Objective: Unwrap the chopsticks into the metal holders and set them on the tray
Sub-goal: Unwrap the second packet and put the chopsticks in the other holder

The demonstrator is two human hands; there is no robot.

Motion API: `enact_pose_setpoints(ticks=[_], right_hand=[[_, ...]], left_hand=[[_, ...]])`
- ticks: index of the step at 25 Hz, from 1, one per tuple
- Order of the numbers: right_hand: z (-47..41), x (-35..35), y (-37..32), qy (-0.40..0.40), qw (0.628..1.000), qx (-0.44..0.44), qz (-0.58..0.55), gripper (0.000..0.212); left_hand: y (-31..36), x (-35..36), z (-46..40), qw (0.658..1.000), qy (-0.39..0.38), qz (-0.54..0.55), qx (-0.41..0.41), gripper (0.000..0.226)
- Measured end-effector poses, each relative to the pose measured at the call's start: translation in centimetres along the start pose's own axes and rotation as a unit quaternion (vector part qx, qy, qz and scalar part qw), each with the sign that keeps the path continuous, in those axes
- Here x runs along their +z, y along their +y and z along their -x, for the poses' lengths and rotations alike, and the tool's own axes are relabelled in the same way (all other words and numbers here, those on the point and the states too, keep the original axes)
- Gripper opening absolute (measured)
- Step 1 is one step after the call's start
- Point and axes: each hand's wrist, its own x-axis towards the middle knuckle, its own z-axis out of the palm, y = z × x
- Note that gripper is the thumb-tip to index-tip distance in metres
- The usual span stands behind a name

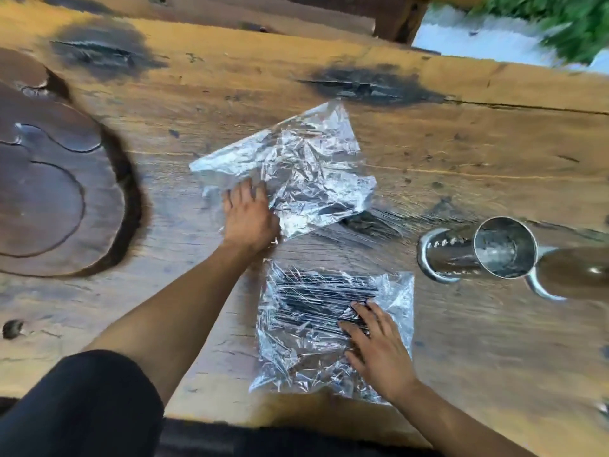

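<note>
A: Where are the chopsticks (324, 300) at this point?

B: Low in the frame, right of centre, a dark bundle inside a clear plastic wrap (333, 328) lying flat on the wooden table (461, 357). The right hand (375, 344) rests on top with fingers spread and fairly straight, pressing, not gripping; I'd say it pins the pack so it won't slide

A: And the other one?

B: The left hand (250, 212) sits mid-frame on a crumpled empty wrapper (296, 169), fingers laid on its near edge. Whether they pinch it I can't tell. It looks like spent packaging being kept out of the way

A: The holders?

B: Two metal holders (501, 255) at the right edge, tipped on their sides, one mouth facing us, close enough to reach. The dark wooden tray (49, 192) waits at the left edge, well apart, with nothing on it yet
</note>
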Motion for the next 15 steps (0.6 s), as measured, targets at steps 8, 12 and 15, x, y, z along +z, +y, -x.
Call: enact_pose_setpoints(ticks=[8, 12, 15], right_hand=[[6.5, 0.5, 4.2, -0.015, 0.999, 0.04, -0.026, 0.062], [10.5, 0.2, 8.3, -0.012, 0.997, 0.056, -0.047, 0.059], [13.5, 0.1, 11.6, -0.002, 0.997, 0.049, -0.065, 0.06]], left_hand=[[11.9, 4.9, 22.0, 0.985, -0.047, 0.04, 0.164, 0.062], [18.2, 9.2, 28.4, 0.976, -0.11, -0.006, 0.187, 0.073], [22.1, 10.6, 29.5, 0.972, -0.124, -0.048, 0.196, 0.078]])
